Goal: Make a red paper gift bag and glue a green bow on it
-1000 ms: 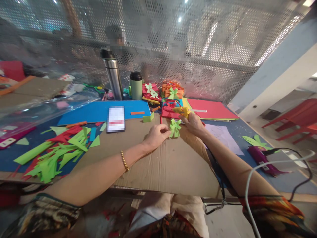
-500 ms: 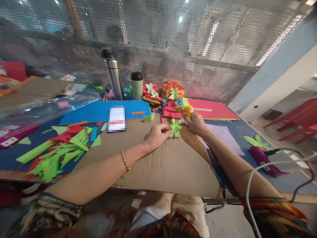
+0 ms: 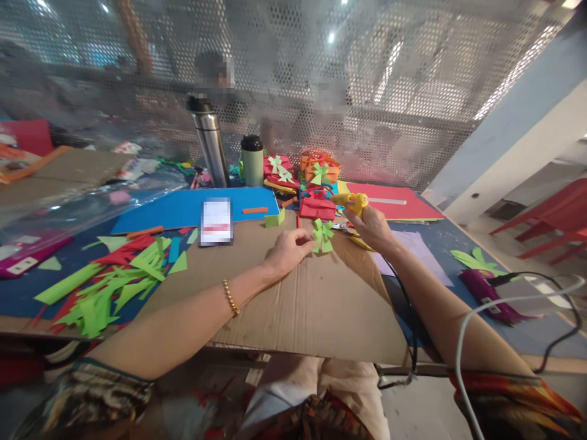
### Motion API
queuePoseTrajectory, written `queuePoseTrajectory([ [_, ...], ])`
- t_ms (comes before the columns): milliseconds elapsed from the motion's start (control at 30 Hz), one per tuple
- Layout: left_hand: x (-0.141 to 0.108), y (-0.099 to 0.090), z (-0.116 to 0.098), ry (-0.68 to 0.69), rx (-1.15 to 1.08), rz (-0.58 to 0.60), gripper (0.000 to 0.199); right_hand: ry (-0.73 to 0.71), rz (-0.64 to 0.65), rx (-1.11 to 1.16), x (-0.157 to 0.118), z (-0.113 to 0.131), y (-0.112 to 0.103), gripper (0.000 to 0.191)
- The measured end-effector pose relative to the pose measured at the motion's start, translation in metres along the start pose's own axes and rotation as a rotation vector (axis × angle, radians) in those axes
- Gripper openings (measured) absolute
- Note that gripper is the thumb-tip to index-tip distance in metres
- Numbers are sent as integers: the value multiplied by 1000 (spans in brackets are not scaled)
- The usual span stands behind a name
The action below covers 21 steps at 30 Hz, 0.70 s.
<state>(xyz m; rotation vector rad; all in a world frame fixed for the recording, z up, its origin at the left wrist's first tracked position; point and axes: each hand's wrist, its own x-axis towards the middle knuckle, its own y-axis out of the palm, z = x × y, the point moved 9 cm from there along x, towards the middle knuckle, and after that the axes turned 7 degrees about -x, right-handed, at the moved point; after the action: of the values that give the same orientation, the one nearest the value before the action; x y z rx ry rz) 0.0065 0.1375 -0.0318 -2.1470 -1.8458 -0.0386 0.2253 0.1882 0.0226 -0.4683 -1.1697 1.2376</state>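
Observation:
My left hand (image 3: 290, 250) rests low over the brown cardboard (image 3: 293, 305), thumb and fingers pinched at the left edge of a light green paper bow (image 3: 323, 236). In my right hand (image 3: 376, 227) is a yellow glue gun (image 3: 352, 201), gripped by its handle, with the nozzle pointing left. The gun is held apart from the bow, above and to its right. Scissors (image 3: 361, 242) with yellow handles lie partly hidden under my right hand. Just behind the bow sits a small red paper bag (image 3: 318, 205).
Green and red paper scraps (image 3: 114, 278) are heaped at left, near a phone (image 3: 216, 221) on blue board (image 3: 156, 208). Behind stand a steel flask (image 3: 211, 143) and a green tumbler (image 3: 252, 162). A purple power strip (image 3: 490, 296) and cables lie at right.
My right hand has moved right with the glue gun, farther from the bow, so more of the scissors shows. The left hand keeps its pinch on the bow with barely any shift.

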Motion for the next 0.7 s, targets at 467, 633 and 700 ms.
queuePoseTrajectory([
  [467, 60, -41, -33, -95, -65, -191, 29, 95, 54, 389, -17, -2, -26, 53],
  [633, 85, -41, -38, -157, -98, -219, 30, 128, 70, 473, -16, -11, -14, 45],
  [700, 86, -41, -36, -176, -109, -225, 31, 138, 52, 491, -15, -15, -12, 42],
])
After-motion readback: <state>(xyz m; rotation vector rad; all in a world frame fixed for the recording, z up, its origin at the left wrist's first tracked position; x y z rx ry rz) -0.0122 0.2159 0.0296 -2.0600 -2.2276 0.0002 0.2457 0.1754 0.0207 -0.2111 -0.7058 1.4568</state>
